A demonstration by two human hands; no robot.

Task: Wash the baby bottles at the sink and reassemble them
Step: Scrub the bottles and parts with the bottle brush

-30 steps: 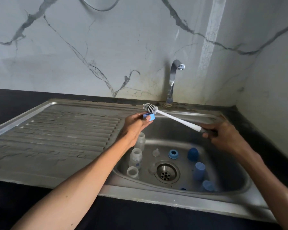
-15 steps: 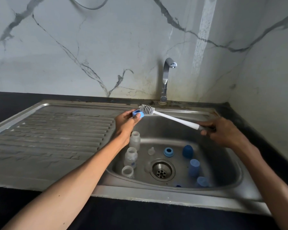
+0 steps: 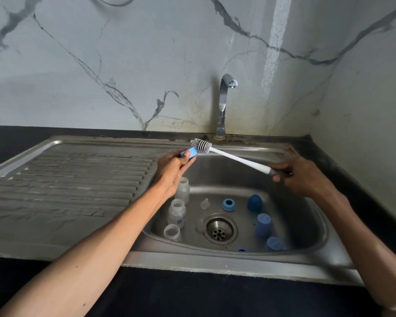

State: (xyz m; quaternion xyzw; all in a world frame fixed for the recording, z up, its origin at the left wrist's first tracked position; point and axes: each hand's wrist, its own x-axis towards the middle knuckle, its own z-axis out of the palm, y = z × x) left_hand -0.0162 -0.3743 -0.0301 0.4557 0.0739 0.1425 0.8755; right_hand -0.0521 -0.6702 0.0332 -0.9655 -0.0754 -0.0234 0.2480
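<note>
My left hand (image 3: pixel 173 168) pinches a blue bottle ring (image 3: pixel 189 153) above the sink's left rim. My right hand (image 3: pixel 300 176) grips the grey end of a white bottle brush (image 3: pixel 234 158), whose bristle head touches the ring. In the steel sink basin (image 3: pixel 306 216) stand three clear bottles (image 3: pixel 177 212) along the left wall. A clear teat (image 3: pixel 205 203), another blue ring (image 3: pixel 228 204) and three blue caps (image 3: pixel 263 224) lie around the drain (image 3: pixel 220 228).
The tap (image 3: pixel 224 104) stands behind the basin with no water running. A ribbed steel draining board (image 3: pixel 66 186) stretches to the left. A dark counter edge runs along the front, and marble walls close the back and right.
The ring and brush head have shifted slightly left over the rim, with the brush still against the ring. The view has tilted a little; the parts in the basin have not moved.
</note>
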